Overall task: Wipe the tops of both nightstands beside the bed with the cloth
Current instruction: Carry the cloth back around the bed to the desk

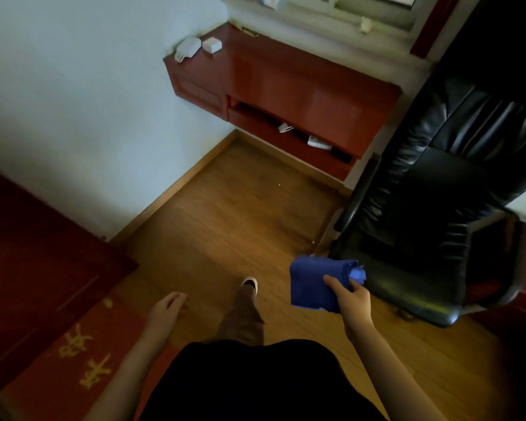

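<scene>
Clearly a carrying step: the right hand (354,302) has its grip clamped on the folded blue cloth (313,282) above the wooden floor (225,214), the left hand (166,311) hanging open and empty; next, I judge, walk to a nightstand, none surely identifiable, and lay cloth on its top

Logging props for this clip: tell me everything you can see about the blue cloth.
The cloth is a solid deep blue, soft fabric, folded into a thick, roughly square pad with one bunched, crumpled end toward the chair. The right hand holds it in the air above the wooden floor, thumb on top and fingers beneath. Only that hand touches it. It hangs beside the black chair's seat, not visibly against it.
</scene>
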The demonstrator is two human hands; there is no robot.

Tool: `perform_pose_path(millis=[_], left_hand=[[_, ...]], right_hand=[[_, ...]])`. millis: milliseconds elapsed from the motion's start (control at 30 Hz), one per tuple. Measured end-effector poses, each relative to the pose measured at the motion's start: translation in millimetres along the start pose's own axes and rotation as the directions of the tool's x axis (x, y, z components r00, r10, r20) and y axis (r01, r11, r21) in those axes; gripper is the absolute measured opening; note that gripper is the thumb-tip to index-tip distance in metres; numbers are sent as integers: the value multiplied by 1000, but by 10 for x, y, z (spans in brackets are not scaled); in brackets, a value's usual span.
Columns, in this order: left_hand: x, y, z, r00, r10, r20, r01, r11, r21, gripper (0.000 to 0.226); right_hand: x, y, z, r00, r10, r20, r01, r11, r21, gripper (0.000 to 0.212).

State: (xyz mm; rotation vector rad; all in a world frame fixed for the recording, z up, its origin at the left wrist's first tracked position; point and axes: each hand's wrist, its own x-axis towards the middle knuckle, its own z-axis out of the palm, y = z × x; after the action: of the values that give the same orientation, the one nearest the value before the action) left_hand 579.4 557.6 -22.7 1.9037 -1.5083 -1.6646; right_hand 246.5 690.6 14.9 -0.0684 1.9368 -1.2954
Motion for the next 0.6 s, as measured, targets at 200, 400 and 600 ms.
perform_pose_path(millis=[200,400,600], left_hand=[[1257,1211,71,986,71,151,-88,990,111,21],[2142,2517,275,894,214,393,-350,882,316,18],[2753,3538,797,808,310,501,-534,745,401,37]], right_hand=[[724,-516,234,971,112,-209,-88,989,118,34],[1253,-1199,340,939,119,-324,-52,977,209,42],[1865,-1949,462,940,52,-338,39,966,257,30]])
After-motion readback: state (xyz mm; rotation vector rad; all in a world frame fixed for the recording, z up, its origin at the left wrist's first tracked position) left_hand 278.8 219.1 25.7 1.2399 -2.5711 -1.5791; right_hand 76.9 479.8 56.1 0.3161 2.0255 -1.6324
